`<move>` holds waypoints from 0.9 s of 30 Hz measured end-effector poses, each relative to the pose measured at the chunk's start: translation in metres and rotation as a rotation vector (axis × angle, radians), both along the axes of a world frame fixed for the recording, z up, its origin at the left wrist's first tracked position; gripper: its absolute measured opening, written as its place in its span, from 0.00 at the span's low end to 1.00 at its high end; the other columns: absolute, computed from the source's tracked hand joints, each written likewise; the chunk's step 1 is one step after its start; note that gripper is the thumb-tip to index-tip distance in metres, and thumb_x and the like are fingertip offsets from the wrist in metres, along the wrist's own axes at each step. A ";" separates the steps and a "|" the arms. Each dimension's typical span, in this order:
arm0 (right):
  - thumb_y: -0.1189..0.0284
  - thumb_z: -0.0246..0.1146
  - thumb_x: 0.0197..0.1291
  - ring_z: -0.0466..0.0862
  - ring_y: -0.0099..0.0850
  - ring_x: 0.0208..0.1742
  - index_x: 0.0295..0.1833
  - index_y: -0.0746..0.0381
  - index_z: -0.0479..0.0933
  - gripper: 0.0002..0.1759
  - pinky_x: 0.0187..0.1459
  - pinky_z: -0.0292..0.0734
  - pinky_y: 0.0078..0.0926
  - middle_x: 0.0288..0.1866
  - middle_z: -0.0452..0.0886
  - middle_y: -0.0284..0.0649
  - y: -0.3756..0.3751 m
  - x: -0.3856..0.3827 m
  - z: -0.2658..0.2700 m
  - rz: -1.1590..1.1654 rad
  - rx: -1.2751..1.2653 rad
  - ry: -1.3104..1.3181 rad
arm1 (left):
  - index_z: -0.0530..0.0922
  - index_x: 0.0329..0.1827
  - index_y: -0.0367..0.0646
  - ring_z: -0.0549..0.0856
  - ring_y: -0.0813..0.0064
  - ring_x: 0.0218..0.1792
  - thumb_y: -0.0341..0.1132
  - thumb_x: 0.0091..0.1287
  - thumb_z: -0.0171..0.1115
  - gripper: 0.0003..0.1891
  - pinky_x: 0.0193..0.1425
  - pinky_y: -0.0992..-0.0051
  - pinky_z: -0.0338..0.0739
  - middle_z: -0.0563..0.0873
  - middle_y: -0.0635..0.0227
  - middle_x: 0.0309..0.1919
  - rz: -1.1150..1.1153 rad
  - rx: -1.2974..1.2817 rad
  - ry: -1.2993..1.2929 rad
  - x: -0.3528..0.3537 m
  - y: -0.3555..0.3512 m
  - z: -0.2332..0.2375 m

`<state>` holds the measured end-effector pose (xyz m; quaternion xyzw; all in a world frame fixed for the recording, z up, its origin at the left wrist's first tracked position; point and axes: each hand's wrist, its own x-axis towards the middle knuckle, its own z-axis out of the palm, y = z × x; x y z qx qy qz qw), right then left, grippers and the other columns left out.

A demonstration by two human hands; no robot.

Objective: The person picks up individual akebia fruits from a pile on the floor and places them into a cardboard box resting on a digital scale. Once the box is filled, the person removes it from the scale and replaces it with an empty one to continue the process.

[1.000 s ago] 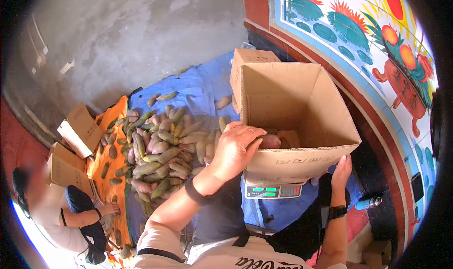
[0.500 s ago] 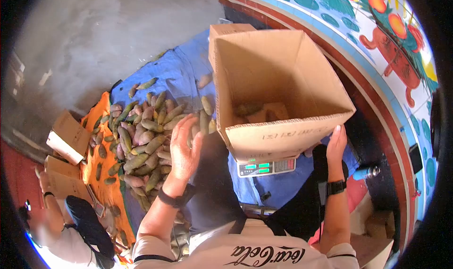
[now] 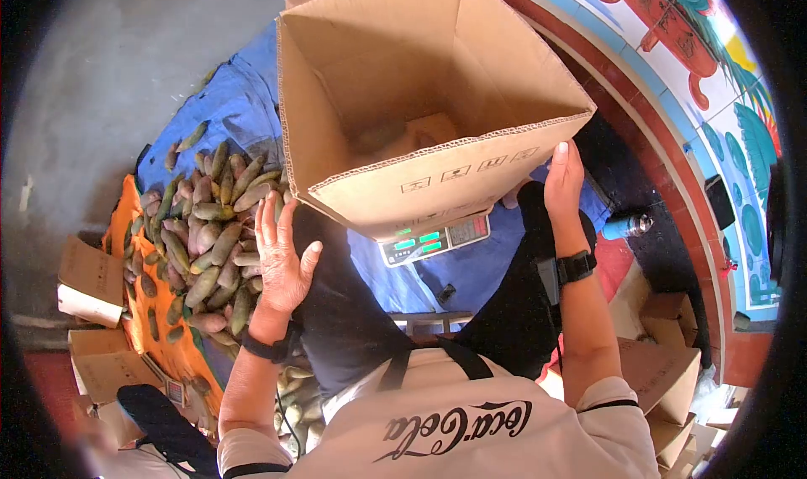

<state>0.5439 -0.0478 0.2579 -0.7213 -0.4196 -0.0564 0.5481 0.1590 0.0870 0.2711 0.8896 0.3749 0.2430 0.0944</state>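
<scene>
A tall open cardboard box [image 3: 437, 164] rests on a digital scale [image 3: 437, 241] with lit green displays. Inside, deep in shadow, lie a few long roots that are hard to make out. My left hand [image 3: 282, 264] is beside the box's near left corner, fingers spread, holding nothing. Against the box's near right corner, my right hand [image 3: 565, 185] lies with its fingers stretched out and the thumb up. To the left of the box is a large heap of green and pinkish radish-like roots [image 3: 202, 242].
The heap lies on blue [image 3: 244, 84] and orange [image 3: 151, 319] sheets. Smaller cardboard boxes [image 3: 92, 281] stand at the left, and more cartons [image 3: 664, 378] at the lower right. A blue bottle [image 3: 626, 226] lies near the painted wall. A person's dark-clothed leg [image 3: 155, 416] shows at lower left.
My view has shifted, so the box and heap appear further up and left. My left hand has spread its fingers wider. My right hand remains at the box's right corner.
</scene>
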 end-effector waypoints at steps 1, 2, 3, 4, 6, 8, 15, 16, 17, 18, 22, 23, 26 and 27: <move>0.63 0.41 0.69 0.75 0.40 0.41 0.43 0.69 0.71 0.20 0.46 0.68 0.31 0.38 0.74 0.48 0.001 -0.001 0.000 -0.001 0.016 0.000 | 0.60 0.66 0.43 0.54 0.49 0.67 0.59 0.63 0.48 0.35 0.68 0.52 0.49 0.55 0.49 0.66 0.004 0.015 -0.001 0.000 0.000 0.000; 0.63 0.41 0.69 0.75 0.40 0.40 0.42 0.69 0.71 0.20 0.46 0.68 0.31 0.38 0.74 0.48 0.001 -0.002 0.000 -0.002 0.034 0.000 | 0.60 0.66 0.43 0.54 0.49 0.67 0.59 0.63 0.48 0.35 0.68 0.52 0.49 0.55 0.49 0.66 0.001 0.010 0.001 0.001 0.000 -0.001; 0.63 0.41 0.69 0.75 0.40 0.40 0.42 0.69 0.71 0.20 0.46 0.68 0.31 0.38 0.74 0.48 0.001 -0.001 0.000 -0.004 0.030 0.002 | 0.60 0.66 0.43 0.54 0.49 0.67 0.59 0.63 0.48 0.35 0.68 0.52 0.48 0.55 0.49 0.66 0.009 0.013 -0.009 0.001 -0.001 -0.001; 0.63 0.41 0.69 0.75 0.41 0.41 0.43 0.69 0.71 0.20 0.46 0.68 0.32 0.38 0.74 0.49 0.000 -0.001 0.001 -0.012 0.017 0.000 | 0.60 0.66 0.43 0.54 0.48 0.67 0.60 0.63 0.47 0.35 0.68 0.52 0.48 0.55 0.49 0.66 0.016 0.015 -0.019 0.001 -0.001 -0.001; 0.63 0.41 0.69 0.75 0.42 0.41 0.43 0.70 0.71 0.20 0.46 0.68 0.32 0.38 0.74 0.50 -0.001 0.000 -0.001 -0.020 0.001 -0.001 | 0.59 0.66 0.43 0.54 0.48 0.67 0.60 0.63 0.47 0.35 0.68 0.52 0.48 0.55 0.49 0.66 0.017 0.013 -0.007 0.000 0.000 -0.004; 0.63 0.41 0.69 0.75 0.43 0.41 0.44 0.70 0.71 0.20 0.46 0.68 0.32 0.39 0.74 0.50 -0.001 0.002 -0.003 -0.027 -0.022 -0.014 | 0.59 0.67 0.44 0.54 0.48 0.67 0.60 0.63 0.47 0.36 0.68 0.51 0.48 0.55 0.48 0.66 0.016 0.009 -0.017 0.000 -0.001 -0.004; 0.63 0.41 0.69 0.76 0.45 0.42 0.44 0.70 0.71 0.20 0.46 0.69 0.34 0.39 0.74 0.51 -0.001 0.002 -0.001 0.000 0.012 -0.034 | 0.57 0.68 0.44 0.53 0.48 0.67 0.60 0.64 0.46 0.36 0.68 0.51 0.47 0.54 0.49 0.67 0.016 0.001 -0.010 -0.002 -0.002 -0.003; 0.63 0.42 0.69 0.76 0.46 0.42 0.44 0.69 0.71 0.20 0.46 0.69 0.35 0.40 0.74 0.52 0.000 0.006 -0.006 -0.009 0.001 -0.060 | 0.57 0.68 0.44 0.53 0.48 0.67 0.60 0.64 0.46 0.36 0.68 0.51 0.47 0.54 0.49 0.67 0.015 0.014 -0.005 -0.003 -0.002 -0.004; 0.63 0.42 0.69 0.76 0.47 0.42 0.45 0.69 0.71 0.20 0.46 0.69 0.35 0.40 0.74 0.52 0.001 0.006 -0.005 -0.019 -0.004 -0.086 | 0.57 0.68 0.44 0.53 0.48 0.67 0.60 0.64 0.46 0.36 0.69 0.52 0.47 0.54 0.48 0.67 0.022 0.016 -0.011 -0.003 -0.002 -0.004; 0.63 0.42 0.69 0.76 0.47 0.42 0.45 0.69 0.71 0.20 0.46 0.69 0.35 0.40 0.74 0.52 0.002 0.005 -0.003 -0.023 0.019 -0.079 | 0.57 0.68 0.43 0.53 0.48 0.67 0.60 0.64 0.46 0.36 0.69 0.52 0.47 0.54 0.48 0.67 0.027 0.023 -0.016 -0.004 -0.002 -0.002; 0.61 0.43 0.68 0.76 0.48 0.44 0.46 0.67 0.72 0.20 0.46 0.70 0.38 0.41 0.75 0.51 0.002 0.001 0.005 -0.050 0.039 -0.093 | 0.57 0.67 0.39 0.54 0.48 0.67 0.58 0.65 0.45 0.35 0.69 0.53 0.48 0.55 0.48 0.66 0.054 0.068 -0.027 -0.013 -0.017 0.014; 0.60 0.43 0.68 0.76 0.48 0.44 0.46 0.66 0.72 0.21 0.46 0.70 0.38 0.41 0.75 0.51 0.002 0.002 0.005 -0.044 0.063 -0.105 | 0.57 0.67 0.39 0.55 0.48 0.66 0.57 0.65 0.45 0.35 0.68 0.53 0.48 0.56 0.48 0.66 0.071 0.071 -0.044 -0.018 -0.021 0.017; 0.59 0.43 0.68 0.76 0.48 0.44 0.46 0.66 0.73 0.21 0.46 0.70 0.38 0.41 0.75 0.50 -0.001 0.005 0.005 -0.061 0.028 -0.086 | 0.57 0.66 0.38 0.57 0.50 0.65 0.55 0.66 0.45 0.33 0.68 0.54 0.50 0.59 0.48 0.63 0.143 0.107 -0.071 -0.035 -0.031 0.030; 0.59 0.43 0.68 0.76 0.48 0.44 0.46 0.66 0.73 0.21 0.46 0.70 0.38 0.41 0.75 0.50 -0.002 0.006 0.004 -0.066 0.040 -0.079 | 0.57 0.66 0.37 0.57 0.51 0.65 0.54 0.67 0.44 0.33 0.68 0.55 0.50 0.60 0.48 0.63 0.157 0.111 -0.078 -0.041 -0.033 0.031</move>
